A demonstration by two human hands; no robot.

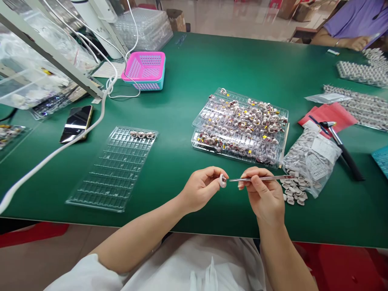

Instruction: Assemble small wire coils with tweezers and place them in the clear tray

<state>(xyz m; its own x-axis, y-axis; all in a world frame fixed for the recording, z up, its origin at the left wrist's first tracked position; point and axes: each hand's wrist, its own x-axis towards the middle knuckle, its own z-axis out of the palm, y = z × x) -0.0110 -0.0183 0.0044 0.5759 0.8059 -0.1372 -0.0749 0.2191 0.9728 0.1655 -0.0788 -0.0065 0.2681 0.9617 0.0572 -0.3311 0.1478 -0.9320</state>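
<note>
Between thumb and fingers, my left hand (201,189) pinches a small white plastic housing (222,180) with a dark inside. My right hand (264,193) grips metal tweezers (257,178), their tips pointing left and just short of the housing. Beyond my hands lie stacked clear trays (242,121) loaded with similar white pieces, some showing yellow tabs and dark red wires. Loose white shells (294,188) spill from a plastic bag (313,155) to the right. On the left, a clear slotted tray (112,169) holds a few finished-looking pieces (142,134) in its top row.
A pink and blue basket (145,70), a phone (76,123) and a thick white cable (57,155) occupy the left. At right are a black-handled hammer (344,151), red sheets (336,116) and more filled trays (363,107). Another person's hand (357,43) shows at the far right.
</note>
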